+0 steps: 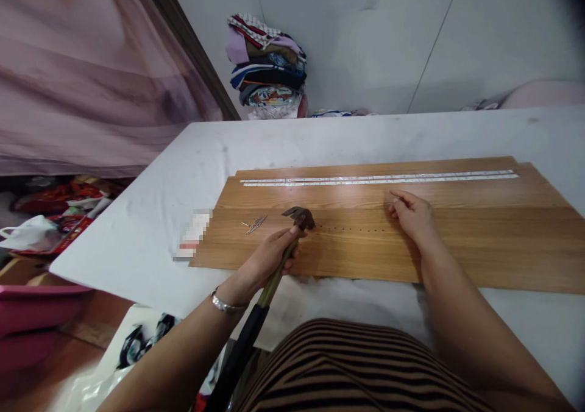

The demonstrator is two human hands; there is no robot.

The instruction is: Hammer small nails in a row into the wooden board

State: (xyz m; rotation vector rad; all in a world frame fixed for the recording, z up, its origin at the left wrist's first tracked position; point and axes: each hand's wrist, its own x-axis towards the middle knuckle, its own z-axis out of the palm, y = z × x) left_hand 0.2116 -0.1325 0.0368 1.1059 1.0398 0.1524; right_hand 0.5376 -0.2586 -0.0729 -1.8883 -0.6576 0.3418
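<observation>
My left hand [269,256] is closed around the shaft of a hammer [299,217], whose dark metal head rests on a long wooden board [479,247]. A row of small dark nail heads [351,229] runs along the board between my two hands. My right hand [411,214] lies on the board to the right of that row, fingers curled and pinched together; whether it holds anything is hidden. A few loose nails [256,223] lie on the board left of the hammer head. Two pale strips [379,179] run along the board's far edge.
The board lies on a white table [150,229]. A small blurred packet [194,235] sits at the board's left end. A pile of folded clothes [267,64] stands against the back wall. Left of the table are a pink curtain, bags and a pink tub [36,317].
</observation>
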